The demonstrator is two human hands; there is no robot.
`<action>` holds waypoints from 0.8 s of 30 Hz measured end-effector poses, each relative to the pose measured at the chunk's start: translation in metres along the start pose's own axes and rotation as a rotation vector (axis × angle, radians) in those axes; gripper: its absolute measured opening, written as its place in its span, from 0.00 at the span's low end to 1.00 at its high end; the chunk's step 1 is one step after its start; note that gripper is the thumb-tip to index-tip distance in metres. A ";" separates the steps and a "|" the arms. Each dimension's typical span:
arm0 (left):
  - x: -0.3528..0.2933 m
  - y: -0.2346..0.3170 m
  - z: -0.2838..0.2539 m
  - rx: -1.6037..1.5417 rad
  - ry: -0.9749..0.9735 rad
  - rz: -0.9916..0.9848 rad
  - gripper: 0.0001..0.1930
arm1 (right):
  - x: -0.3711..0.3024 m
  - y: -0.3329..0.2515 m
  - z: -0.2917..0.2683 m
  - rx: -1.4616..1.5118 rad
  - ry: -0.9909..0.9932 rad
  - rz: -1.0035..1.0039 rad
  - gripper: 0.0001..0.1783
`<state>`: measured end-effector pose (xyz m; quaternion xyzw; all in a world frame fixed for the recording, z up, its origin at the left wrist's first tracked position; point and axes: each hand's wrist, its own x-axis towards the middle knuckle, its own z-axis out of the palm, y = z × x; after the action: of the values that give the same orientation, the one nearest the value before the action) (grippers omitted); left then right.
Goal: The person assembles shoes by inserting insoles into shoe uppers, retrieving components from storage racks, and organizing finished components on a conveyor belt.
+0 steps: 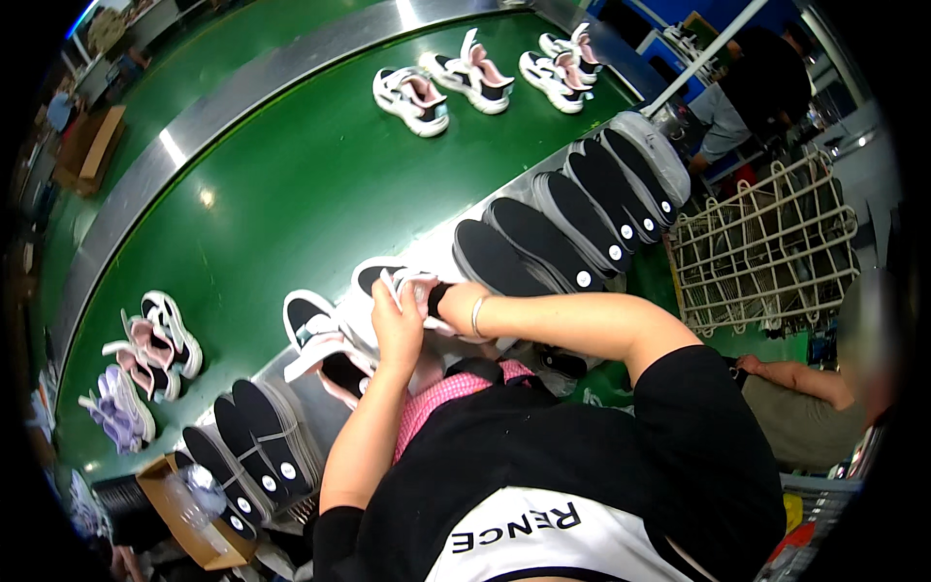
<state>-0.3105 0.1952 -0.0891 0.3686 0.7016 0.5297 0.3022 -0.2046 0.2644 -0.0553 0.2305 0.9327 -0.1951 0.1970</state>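
A white, black and pink sneaker (373,274) is between my hands at the near edge of the green belt, its toe pointing away. My left hand (396,328) is closed, pinching a pale upper part of it by the opening. At the sneaker's heel end, my right hand (461,307) grips it from the right; some of its fingers are hidden. A bangle circles that wrist. Left of my left hand lies a matching sneaker (308,315), partly covered by my forearm. Several black insoles (490,257) with round white stickers stand in a row to the right.
More bundled black insoles (257,427) stand on the left. Sneakers (412,97) sit along the far belt (242,194); others, one pair lilac (118,407), are at left. A cardboard box (194,514) holds clear plastic. A wire rack (766,247) and another person's arm (795,378) are at right.
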 end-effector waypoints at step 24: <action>0.015 -0.003 0.008 0.205 0.033 0.094 0.13 | -0.021 0.016 0.000 -0.222 -0.407 0.017 0.16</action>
<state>-0.3125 0.2111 -0.0943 0.4214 0.7389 0.4748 0.2260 -0.1799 0.2699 -0.0504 0.1713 0.8874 -0.1322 0.4071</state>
